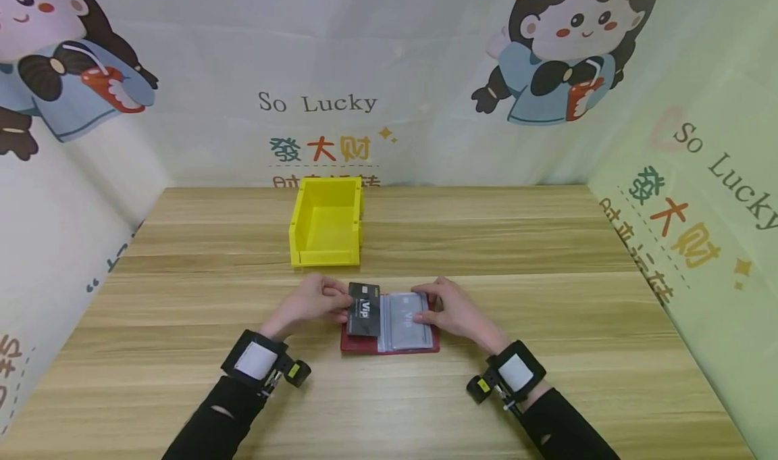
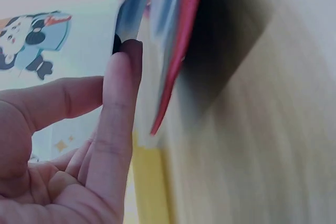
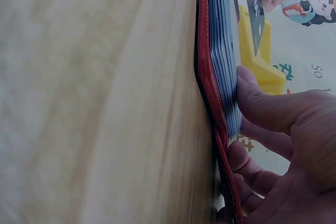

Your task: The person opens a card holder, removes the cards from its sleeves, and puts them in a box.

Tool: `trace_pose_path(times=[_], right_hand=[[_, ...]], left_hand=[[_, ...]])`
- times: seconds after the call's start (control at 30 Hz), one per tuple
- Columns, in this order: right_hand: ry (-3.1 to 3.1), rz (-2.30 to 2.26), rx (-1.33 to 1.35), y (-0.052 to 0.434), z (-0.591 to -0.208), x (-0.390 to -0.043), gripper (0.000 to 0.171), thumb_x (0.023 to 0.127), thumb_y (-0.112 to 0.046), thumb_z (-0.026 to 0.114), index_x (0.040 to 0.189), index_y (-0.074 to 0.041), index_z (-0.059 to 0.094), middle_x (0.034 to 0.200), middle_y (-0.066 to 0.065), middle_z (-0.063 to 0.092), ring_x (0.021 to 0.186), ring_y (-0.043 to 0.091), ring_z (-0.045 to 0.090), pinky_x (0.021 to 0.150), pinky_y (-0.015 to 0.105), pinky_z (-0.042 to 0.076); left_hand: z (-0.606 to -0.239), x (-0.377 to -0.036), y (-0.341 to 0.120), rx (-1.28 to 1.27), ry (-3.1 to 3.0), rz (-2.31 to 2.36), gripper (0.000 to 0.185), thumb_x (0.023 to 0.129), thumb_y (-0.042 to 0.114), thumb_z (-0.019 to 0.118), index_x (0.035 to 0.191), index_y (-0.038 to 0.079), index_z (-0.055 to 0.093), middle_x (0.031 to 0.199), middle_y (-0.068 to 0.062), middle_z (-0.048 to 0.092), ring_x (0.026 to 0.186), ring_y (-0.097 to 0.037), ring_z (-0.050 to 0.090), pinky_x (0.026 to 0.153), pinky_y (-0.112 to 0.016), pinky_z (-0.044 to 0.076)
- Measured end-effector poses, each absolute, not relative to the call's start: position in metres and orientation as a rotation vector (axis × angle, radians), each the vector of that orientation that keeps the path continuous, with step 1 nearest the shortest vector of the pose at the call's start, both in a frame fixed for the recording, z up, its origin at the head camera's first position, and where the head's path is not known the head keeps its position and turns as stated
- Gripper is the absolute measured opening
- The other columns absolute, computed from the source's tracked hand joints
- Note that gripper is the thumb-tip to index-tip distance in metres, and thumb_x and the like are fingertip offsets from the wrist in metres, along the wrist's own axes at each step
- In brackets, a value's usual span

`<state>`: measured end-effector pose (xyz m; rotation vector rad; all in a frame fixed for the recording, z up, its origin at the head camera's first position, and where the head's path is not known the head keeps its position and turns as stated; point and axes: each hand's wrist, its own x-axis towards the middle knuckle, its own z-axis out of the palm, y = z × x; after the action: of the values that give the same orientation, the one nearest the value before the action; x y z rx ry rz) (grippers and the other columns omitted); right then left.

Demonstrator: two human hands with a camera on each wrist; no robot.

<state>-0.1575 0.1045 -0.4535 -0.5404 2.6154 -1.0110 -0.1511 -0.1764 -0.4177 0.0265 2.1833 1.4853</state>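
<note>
A red card holder [image 1: 358,344] lies spread on the wooden table, its stack of clear plastic sleeves [image 1: 398,338] on the right side. Between thumb and finger, my left hand [image 1: 311,300] pinches a black card marked "Vip" [image 1: 365,325] by its left edge. The card is raised above the holder's left side, as the left wrist view shows the card [image 2: 130,17] apart from the red cover [image 2: 176,59]. My right hand [image 1: 457,311] grips the holder's right side. In the right wrist view its thumb presses the sleeves [image 3: 223,51] and its fingers touch the cover's edge.
Behind the card holder stands a yellow bin [image 1: 325,256], its low side toward me. A printed curtain [image 1: 425,61] hangs along the table's back and sides. The wooden table [image 1: 547,244] extends to both sides of my hands.
</note>
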Motion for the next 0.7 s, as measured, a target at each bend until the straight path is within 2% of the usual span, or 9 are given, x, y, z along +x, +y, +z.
trace_pose_path(times=[0.2, 0.27, 0.4, 0.5, 0.7], right_hand=[[2.612, -1.000, -0.538, 0.106, -0.455, -0.158, 0.051, 0.089, -0.020, 0.076, 0.136, -0.007, 0.062, 0.100, 0.007, 0.053, 0.090, 0.018, 0.047, 0.073, 0.026, 0.036], [2.614, -0.999, -0.544, 0.107, -0.456, -0.158, 0.050, 0.090, -0.021, 0.076, 0.136, -0.007, 0.062, 0.101, 0.008, 0.053, 0.091, 0.019, 0.047, 0.074, 0.026, 0.036], [2.623, -1.009, -0.563, 0.108, -0.455, -0.156, 0.050, 0.090, -0.020, 0.076, 0.135, -0.006, 0.062, 0.100, 0.008, 0.053, 0.091, 0.019, 0.047, 0.075, 0.027, 0.036], [2.631, -1.017, -0.583, 0.108, -0.454, -0.155, 0.049, 0.089, -0.017, 0.077, 0.134, -0.004, 0.062, 0.099, 0.007, 0.053, 0.089, 0.018, 0.047, 0.074, 0.026, 0.037], [2.623, -1.024, -0.573, 0.106, -0.457, -0.156, 0.050, 0.089, -0.017, 0.077, 0.135, -0.005, 0.062, 0.100, 0.008, 0.054, 0.090, 0.018, 0.048, 0.075, 0.027, 0.038]], left_hand=[[-0.407, -0.158, -0.190, 0.059, 2.224, 1.545, 0.036, 0.098, 0.003, 0.061, 0.127, -0.017, 0.055, 0.115, -0.029, 0.070, 0.080, -0.012, 0.071, 0.082, -0.038, 0.061], [-0.404, -0.162, -0.194, 0.069, 2.246, 1.578, 0.038, 0.099, 0.004, 0.059, 0.129, -0.018, 0.053, 0.116, -0.030, 0.069, 0.081, -0.013, 0.071, 0.082, -0.037, 0.061], [-0.399, -0.172, -0.198, 0.059, 2.274, 1.674, 0.042, 0.099, 0.003, 0.055, 0.135, -0.018, 0.047, 0.106, -0.022, 0.068, 0.078, -0.009, 0.067, 0.076, -0.030, 0.061], [-0.395, -0.180, -0.198, 0.013, 2.327, 1.707, 0.045, 0.100, 0.002, 0.053, 0.140, -0.015, 0.044, 0.107, -0.019, 0.064, 0.079, -0.009, 0.064, 0.073, -0.026, 0.060], [-0.391, -0.192, -0.196, -0.110, 2.476, 1.636, 0.053, 0.100, 0.004, 0.052, 0.151, -0.003, 0.038, 0.131, -0.027, 0.052, 0.098, -0.022, 0.057, 0.077, -0.026, 0.056]])
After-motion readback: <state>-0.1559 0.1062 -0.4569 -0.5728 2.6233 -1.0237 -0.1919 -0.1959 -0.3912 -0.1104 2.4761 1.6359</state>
